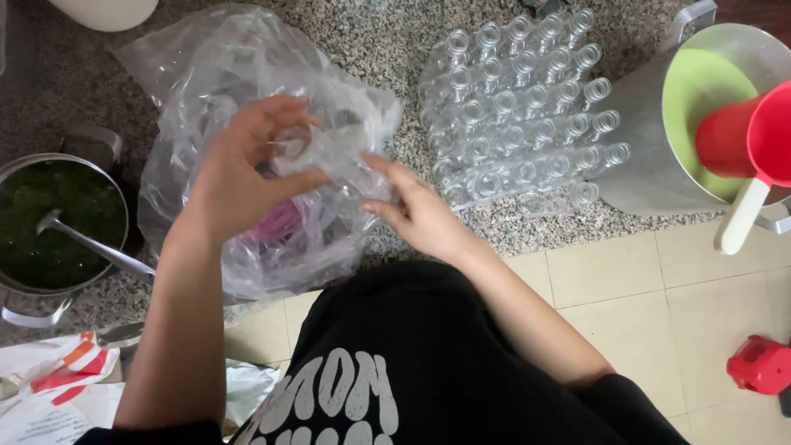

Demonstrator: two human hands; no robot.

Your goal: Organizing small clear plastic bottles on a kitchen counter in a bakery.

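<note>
A large clear plastic bag (pixel 247 99) lies crumpled on the speckled granite counter (pixel 387 41), with something pink (pixel 276 222) showing through it. My left hand (pixel 243 169) pinches the bag's film near its mouth, thumb against fingers. My right hand (pixel 412 206) grips the same film from the right side. Just right of the bag, many empty clear plastic bottles (pixel 519 107) lie in rows on the counter, necks pointing up and right.
A steel pot (pixel 16 284) of dark green liquid with a ladle (pixel 91 243) sits at the left. A metal bucket (pixel 643 156) at the right holds pale green liquid and a red scoop (pixel 741 136). A red object (pixel 760 364) lies on the tiled floor.
</note>
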